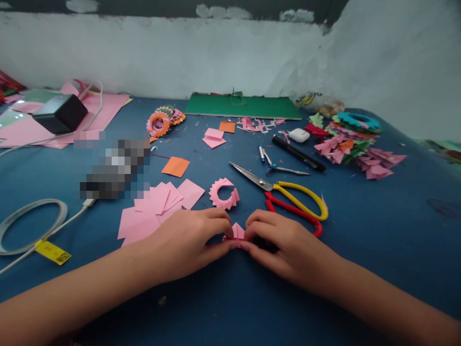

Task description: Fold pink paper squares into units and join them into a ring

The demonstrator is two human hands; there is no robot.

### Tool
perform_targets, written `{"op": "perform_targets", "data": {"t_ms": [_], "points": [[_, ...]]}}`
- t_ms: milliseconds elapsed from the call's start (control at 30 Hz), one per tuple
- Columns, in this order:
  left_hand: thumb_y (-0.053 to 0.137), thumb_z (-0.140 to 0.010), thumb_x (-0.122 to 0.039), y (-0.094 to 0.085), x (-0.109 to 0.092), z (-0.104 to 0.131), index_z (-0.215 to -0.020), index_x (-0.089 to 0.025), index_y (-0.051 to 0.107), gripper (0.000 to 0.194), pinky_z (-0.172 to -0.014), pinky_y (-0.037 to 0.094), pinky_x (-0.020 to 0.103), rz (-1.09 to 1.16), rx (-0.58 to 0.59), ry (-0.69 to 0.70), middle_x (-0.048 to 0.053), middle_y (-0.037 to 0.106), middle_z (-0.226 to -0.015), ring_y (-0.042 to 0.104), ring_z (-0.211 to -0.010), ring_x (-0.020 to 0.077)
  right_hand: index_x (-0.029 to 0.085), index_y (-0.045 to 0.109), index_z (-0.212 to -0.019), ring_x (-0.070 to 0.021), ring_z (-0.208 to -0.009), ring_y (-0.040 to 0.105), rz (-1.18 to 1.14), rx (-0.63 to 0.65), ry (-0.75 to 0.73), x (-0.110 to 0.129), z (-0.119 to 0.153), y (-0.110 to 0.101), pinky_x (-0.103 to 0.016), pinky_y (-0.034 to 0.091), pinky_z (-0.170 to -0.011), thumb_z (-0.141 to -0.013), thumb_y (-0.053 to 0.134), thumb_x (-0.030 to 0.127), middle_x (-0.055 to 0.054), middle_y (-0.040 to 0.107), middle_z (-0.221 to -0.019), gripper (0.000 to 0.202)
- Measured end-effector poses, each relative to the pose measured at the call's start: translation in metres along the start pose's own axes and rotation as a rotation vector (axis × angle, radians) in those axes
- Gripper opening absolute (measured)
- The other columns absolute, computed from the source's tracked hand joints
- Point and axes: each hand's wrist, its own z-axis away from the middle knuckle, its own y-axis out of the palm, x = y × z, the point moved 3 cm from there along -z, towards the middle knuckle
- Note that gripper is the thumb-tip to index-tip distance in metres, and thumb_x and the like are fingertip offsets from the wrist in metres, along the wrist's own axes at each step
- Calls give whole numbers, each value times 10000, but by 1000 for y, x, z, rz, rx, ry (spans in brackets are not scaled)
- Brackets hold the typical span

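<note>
Between my two hands is a small pink folded paper piece [237, 232], pointed at the top. My left hand [192, 240] pinches its left edge with thumb and fingers. From the other side, my right hand [284, 242] pinches the right edge. The fingertips hide part of the fold. Just beyond the hands lies a curved, partly joined ring of pink folded paper [218, 193], open on its right side. A spread stack of pink paper squares [151, 199] lies by my left hand. Scissors [266, 185] with one yellow and one red handle rest beyond my right hand.
Around lie orange paper squares [175, 166], a black pen [298, 154], a compass [284, 169], a white case [298, 135] and a tape roll [63, 211]. A green board [241, 105] sits by the wall. Folded paper pieces [345, 139] are heaped at right; a black box [59, 114] stands left.
</note>
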Motion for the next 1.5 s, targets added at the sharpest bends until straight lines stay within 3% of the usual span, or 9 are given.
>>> {"op": "perform_targets", "data": {"t_ms": [367, 600, 900, 1033, 1100, 1300, 1500], "points": [[549, -842, -212, 1, 3, -5, -821, -184, 631, 89, -574, 418, 229, 24, -12, -101, 3, 610, -956, 569, -630, 94, 169, 556, -676, -116, -672, 543, -14, -69, 128, -1, -5, 4, -226, 438, -589, -778, 590, 87, -11, 563, -765, 136], [589, -844, -318, 2, 5, -4, -811, -207, 627, 121, -588, 412, 226, 30, -12, -72, -22, 602, -951, 602, -736, 119, 167, 547, -676, -124, -686, 541, -27, -65, 150, -2, -5, 6, -240, 439, -606, -806, 570, 102, -16, 564, -769, 148], [478, -913, -276, 6, 0, 0, -866, -206, 624, 169, -535, 395, 261, -164, -17, 72, -14, 615, -966, 584, -665, 119, 168, 521, -651, -129, -679, 537, 4, -60, 181, -1, -7, 7, -239, 429, -596, -813, 566, 116, -15, 551, -751, 176], [429, -902, -130, 12, -18, 9, -925, -141, 608, 181, -498, 404, 319, -428, 110, 249, 47, 612, -889, 551, -688, 188, 163, 525, -692, -136, -713, 534, -5, -54, 183, -1, -6, 8, -249, 435, -632, -816, 554, 105, -18, 546, -769, 140], [412, -905, -140, 14, -24, 13, -854, -155, 610, 205, -483, 398, 335, -505, 117, 287, 53, 600, -849, 533, -688, 209, 162, 523, -706, -137, -731, 526, -8, -49, 179, -1, -6, 9, -253, 432, -652, -803, 562, 90, -15, 536, -776, 128], [416, -911, -197, 13, -29, 14, -797, -192, 608, 223, -470, 382, 326, -503, 79, 232, 24, 584, -801, 518, -692, 197, 167, 543, -751, -124, -746, 519, -82, 14, 216, -7, -5, 6, -242, 424, -667, -815, 626, 188, -2, 530, -810, 106], [404, -912, -239, 1, -23, 14, -766, -181, 645, 288, -610, 449, 327, -366, 62, 159, 27, 651, -838, 572, -735, 178, 201, 620, -879, -118, -838, 550, -133, 111, 210, -11, -1, -3, -240, 434, -765, -827, 618, 177, -11, 536, -938, 57]]}}
